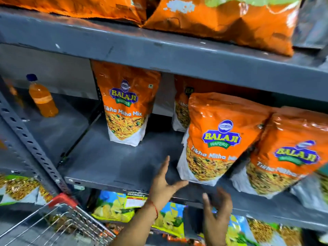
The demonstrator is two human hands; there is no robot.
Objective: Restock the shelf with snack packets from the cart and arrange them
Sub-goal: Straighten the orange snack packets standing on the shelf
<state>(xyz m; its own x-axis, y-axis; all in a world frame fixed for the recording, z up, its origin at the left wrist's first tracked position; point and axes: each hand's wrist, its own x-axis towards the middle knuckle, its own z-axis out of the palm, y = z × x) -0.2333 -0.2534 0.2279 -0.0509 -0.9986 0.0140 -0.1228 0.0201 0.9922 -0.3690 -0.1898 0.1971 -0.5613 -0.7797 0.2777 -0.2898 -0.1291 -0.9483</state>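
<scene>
Orange Balaji "Tikha Mitha Mix" snack packets stand on the grey middle shelf (113,164). One packet (126,107) is upright at the back. A second packet (213,139) stands at the shelf's front edge, a third (285,157) leans to its right, and another (180,110) is partly hidden behind. My left hand (164,185), red thread at its wrist, is open just left of the front packet's base, apart from it. My right hand (216,213) is open below that packet, holding nothing. The wire cart (58,221) with a red corner is at lower left.
A bottle of orange drink (42,98) stands at the shelf's back left. Large orange bags (221,20) fill the upper shelf. Yellow and blue packets (113,206) sit on the lower shelf. A perforated metal upright (30,142) borders the left side.
</scene>
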